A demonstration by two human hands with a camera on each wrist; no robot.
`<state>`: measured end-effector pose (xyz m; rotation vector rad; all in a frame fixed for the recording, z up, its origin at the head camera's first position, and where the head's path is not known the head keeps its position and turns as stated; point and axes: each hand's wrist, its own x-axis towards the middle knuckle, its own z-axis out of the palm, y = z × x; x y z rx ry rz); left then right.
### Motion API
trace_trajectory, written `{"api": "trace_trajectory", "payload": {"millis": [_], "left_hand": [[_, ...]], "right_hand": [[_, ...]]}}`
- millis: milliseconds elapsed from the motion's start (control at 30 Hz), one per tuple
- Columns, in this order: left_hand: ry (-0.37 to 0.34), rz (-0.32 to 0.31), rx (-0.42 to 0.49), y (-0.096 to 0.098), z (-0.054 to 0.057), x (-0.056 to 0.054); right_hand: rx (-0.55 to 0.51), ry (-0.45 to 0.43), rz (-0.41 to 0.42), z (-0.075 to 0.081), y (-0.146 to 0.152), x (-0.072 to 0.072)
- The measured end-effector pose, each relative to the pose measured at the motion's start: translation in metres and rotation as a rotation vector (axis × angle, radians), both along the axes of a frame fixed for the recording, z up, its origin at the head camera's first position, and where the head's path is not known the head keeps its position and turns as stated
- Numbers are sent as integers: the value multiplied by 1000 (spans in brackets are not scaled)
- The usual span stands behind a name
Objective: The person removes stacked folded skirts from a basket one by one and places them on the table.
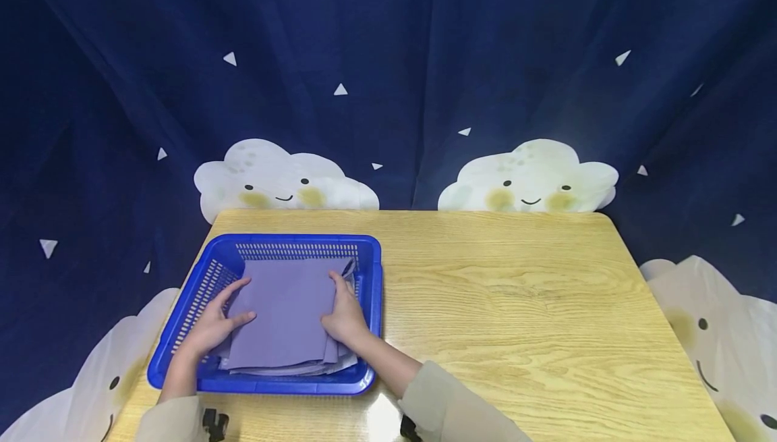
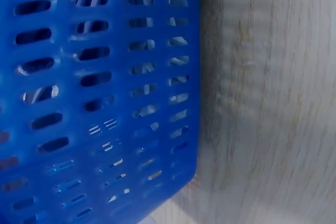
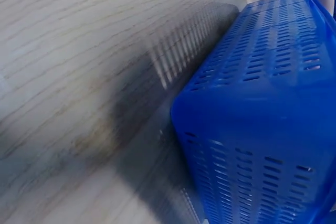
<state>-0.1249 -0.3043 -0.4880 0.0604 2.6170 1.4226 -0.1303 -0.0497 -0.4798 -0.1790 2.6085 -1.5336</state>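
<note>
A folded purple cloth (image 1: 282, 310) lies flat on top of a pile inside a blue plastic basket (image 1: 261, 386). My left hand (image 1: 214, 326) is at the cloth's left edge, its thumb and forefinger spread apart and touching the top. On the opposite side, my right hand (image 1: 347, 314) rests along the right edge, with thumb and a fingertip on the cloth. The remaining fingers of both hands are mostly hidden. Below the top cloth, greyish layers and shiny clear plastic peek out at the front. Both wrist views look at the basket's slotted outer walls.
The basket stands at the left end of a light wooden table (image 1: 516, 307). A dark blue curtain (image 1: 388, 57) with white triangles and smiling clouds hangs behind the table and around its sides.
</note>
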Motion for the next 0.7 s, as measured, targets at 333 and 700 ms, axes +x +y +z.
{"api": "trace_trajectory", "payload": {"millis": [333,700], "left_hand": [[48,8,9,10,6,-2],[107,39,41,25,12,-1]], "right_hand": [[0,71,52,12,16,-2],[-20,109,104,20,33,-5]]}}
